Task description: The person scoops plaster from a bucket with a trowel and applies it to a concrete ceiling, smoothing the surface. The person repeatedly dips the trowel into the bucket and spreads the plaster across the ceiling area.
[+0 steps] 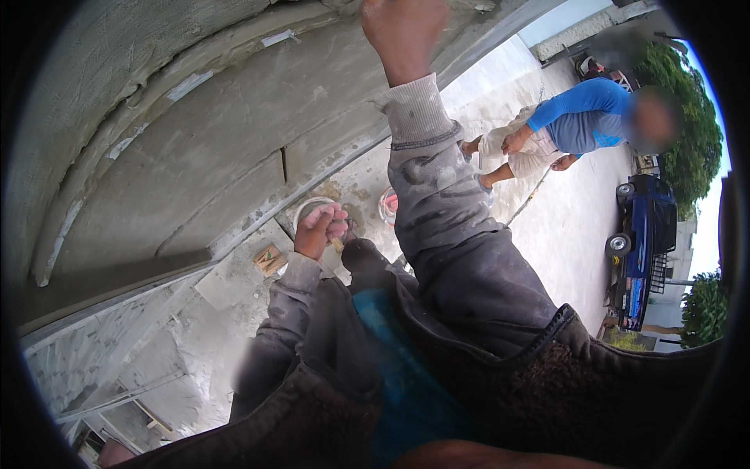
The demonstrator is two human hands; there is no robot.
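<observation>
Right arm [441, 207]: one, sleeved to the wrist, reaching to the top of the view. Right hand [405, 39]: raised, partly cut off by the upper edge. Left forearm [289, 305]: one, sleeved, lower. Left hand [319, 228]: fingers curled, grip unclear.

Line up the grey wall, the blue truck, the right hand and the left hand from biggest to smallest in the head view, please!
1. Grey wall
2. Blue truck, even though it stands farther off
3. Right hand, counting only what shows
4. Left hand
</observation>
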